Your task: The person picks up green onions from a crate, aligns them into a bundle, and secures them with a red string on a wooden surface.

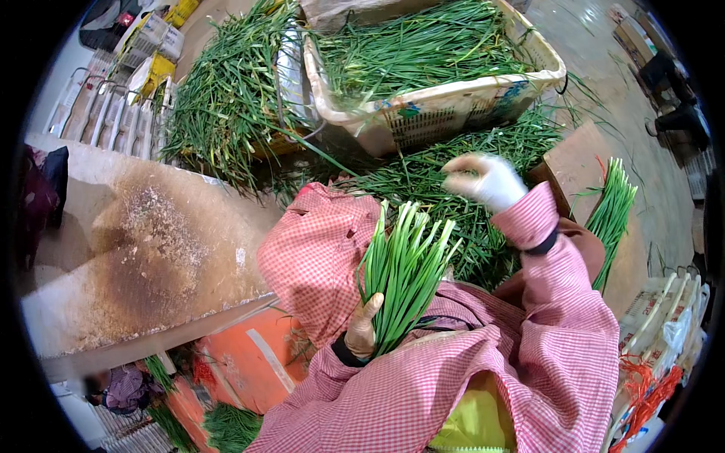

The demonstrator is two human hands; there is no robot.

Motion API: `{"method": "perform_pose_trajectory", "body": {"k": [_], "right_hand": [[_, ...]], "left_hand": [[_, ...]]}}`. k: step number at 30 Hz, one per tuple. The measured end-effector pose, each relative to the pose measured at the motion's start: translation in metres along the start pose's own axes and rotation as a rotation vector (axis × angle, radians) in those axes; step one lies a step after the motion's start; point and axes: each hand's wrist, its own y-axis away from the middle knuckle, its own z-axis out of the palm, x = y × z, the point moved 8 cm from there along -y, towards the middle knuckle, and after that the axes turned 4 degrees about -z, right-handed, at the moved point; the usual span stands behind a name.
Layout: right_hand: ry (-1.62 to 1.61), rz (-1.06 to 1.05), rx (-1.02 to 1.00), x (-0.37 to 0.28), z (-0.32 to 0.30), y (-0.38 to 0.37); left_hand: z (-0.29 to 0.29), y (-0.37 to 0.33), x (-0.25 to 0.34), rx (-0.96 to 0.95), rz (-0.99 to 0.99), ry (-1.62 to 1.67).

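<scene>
My left hand, in a light glove, is closed round the lower part of a thick bunch of garlic chives. The bunch is held upright in front of my chest, its pale stem ends pointing away from me. Off to the right, my right hand is raised over loose green leaves heaped below the crate. It looks pale and gloved; motion smears its fingers, and I see nothing in it. Beyond stands a white plastic crate full of chives.
More chives are piled left of the crate. A stained board table is at the left, above an orange surface. At the right, a tied chive bunch lies on a brown board, with red strings nearer me.
</scene>
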Motion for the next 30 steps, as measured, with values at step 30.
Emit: {"method": "perform_pose_trajectory", "body": {"k": [30], "right_hand": [[-1.113, -0.017, -0.326, -0.055, 0.076, 0.033]], "left_hand": [[0.057, -0.034, 0.017, -0.150, 0.085, -0.733]]}}
